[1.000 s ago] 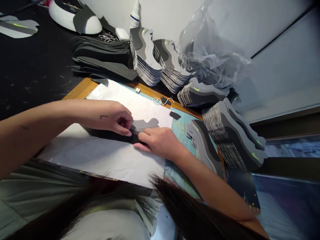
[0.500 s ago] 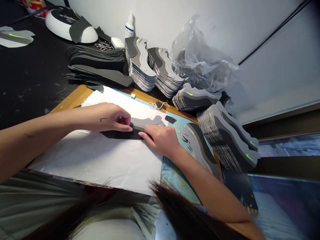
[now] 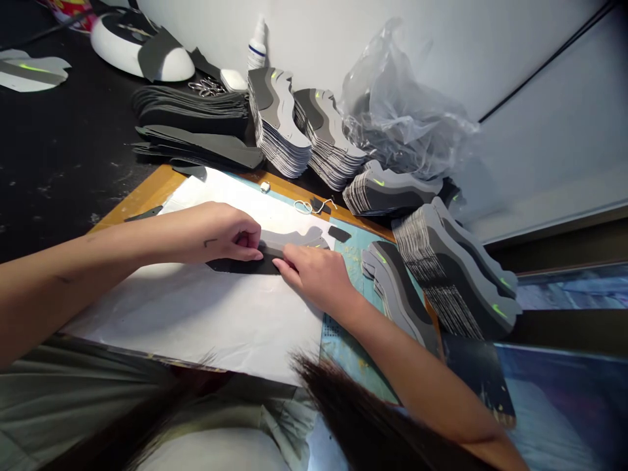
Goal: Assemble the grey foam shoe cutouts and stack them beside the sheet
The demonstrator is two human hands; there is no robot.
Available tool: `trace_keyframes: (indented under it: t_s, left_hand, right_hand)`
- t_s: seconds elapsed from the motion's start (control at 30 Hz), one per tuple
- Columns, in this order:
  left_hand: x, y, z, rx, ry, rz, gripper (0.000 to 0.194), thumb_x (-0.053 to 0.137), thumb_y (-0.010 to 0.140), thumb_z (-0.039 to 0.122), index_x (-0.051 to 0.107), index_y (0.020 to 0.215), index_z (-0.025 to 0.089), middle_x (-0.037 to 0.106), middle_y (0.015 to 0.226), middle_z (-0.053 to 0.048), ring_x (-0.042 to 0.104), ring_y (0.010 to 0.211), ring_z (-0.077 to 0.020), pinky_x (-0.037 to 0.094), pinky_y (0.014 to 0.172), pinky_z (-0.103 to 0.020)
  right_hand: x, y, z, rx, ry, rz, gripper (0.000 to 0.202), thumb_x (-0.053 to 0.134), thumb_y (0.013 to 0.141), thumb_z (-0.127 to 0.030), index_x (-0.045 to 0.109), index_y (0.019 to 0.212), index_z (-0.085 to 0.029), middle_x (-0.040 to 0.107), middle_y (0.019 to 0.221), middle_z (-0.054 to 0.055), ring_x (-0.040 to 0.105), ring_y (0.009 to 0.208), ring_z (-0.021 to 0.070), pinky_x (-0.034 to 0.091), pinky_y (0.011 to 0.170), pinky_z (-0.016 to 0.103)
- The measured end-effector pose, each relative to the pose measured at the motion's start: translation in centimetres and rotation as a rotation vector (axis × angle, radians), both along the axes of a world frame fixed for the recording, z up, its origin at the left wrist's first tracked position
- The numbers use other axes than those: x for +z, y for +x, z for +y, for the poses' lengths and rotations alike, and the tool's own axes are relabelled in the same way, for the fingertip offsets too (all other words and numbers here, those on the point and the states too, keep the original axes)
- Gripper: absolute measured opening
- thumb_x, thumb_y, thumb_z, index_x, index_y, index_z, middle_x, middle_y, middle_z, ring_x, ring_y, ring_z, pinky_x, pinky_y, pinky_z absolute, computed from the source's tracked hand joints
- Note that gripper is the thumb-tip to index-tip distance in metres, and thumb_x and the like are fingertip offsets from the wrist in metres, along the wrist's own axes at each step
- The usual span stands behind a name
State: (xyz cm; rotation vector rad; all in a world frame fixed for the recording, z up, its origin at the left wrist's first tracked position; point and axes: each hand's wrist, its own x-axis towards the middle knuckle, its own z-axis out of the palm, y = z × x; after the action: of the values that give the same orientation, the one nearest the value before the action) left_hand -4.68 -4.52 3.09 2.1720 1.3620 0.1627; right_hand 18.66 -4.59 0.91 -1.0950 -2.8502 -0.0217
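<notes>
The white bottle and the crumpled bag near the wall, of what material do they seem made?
The white bottle looks like smooth, hard plastic, judging by its moulded shape and narrow tip, though the exact kind is unclear. The crumpled bag seems thin, glossy plastic film: see-through, with sharp creases and bright highlights.

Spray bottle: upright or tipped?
Upright. The bottle stands nozzle up by the wall, behind the grey stacks.

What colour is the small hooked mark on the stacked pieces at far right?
Bright yellow-green; the mark shows best in the head view.
</notes>
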Motion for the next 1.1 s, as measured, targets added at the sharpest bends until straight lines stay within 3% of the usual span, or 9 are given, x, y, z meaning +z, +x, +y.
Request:
trace_keyframes:
  t_s: [0.23,0.5,0.6,0.8,1.1]
  left_hand:
    - [0.3,-0.1,-0.2,-0.027,0.023,-0.001,0.029,0.058,0.087,0.046,0.065,0.075,0.020,0.065,0.068,-0.001,0.049,0.055,-0.0124,0.031,0.053,-0.025]
    - [-0.9,-0.5,0.3,-0.021,0.027,-0.017,0.036,0.059,0.086,0.053,0.066,0.074,0.020,0.063,0.063,-0.001,0.046,0.052,-0.0120,0.029,0.052,-0.026]
    - [-0.2,-0.4,0.1,-0.024,-0.015,0.004,0.035,0.060,0.086,0.052,0.066,0.076,0.018,0.062,0.063,0.000,0.046,0.054,-0.0120,0.030,0.053,-0.025]
    - [2.6,-0.1,-0.6,-0.018,-0.113,0.028,0.021,0.061,0.088,0.034,0.065,0.079,0.016,0.057,0.065,0.002,0.046,0.059,-0.0109,0.031,0.057,-0.022]
    - [2.3,-0.1,-0.3,-0.012,-0.131,0.041,0.021,0.064,0.085,0.035,0.068,0.078,0.016,0.059,0.065,0.002,0.046,0.059,-0.0106,0.031,0.056,-0.021]
  right_hand:
    - [-0.1,0.0,-0.4,0.072,0.080,-0.026,0.046,0.022,0.106,-0.041,0.058,0.088,-0.018,0.066,0.077,0.004,0.054,0.065,0.0148,0.018,0.058,0.031]
    - [-0.1,0.1,-0.4,0.054,0.038,0.015,0.041,0.027,0.106,-0.040,0.058,0.089,-0.019,0.067,0.077,0.002,0.056,0.068,0.0149,0.022,0.060,0.030]
    - [-0.1,0.2,-0.4,0.049,0.039,0.013,0.041,0.027,0.105,-0.040,0.058,0.089,-0.019,0.067,0.077,0.002,0.055,0.067,0.0149,0.021,0.060,0.031]
    - [-0.2,0.2,-0.4,0.059,0.058,0.022,0.042,0.026,0.106,-0.040,0.058,0.089,-0.019,0.067,0.077,0.002,0.056,0.068,0.0153,0.022,0.060,0.031]
    - [-0.2,0.2,-0.4,0.057,0.059,0.021,0.040,0.027,0.105,-0.040,0.058,0.090,-0.019,0.067,0.077,0.002,0.056,0.069,0.0151,0.023,0.060,0.031]
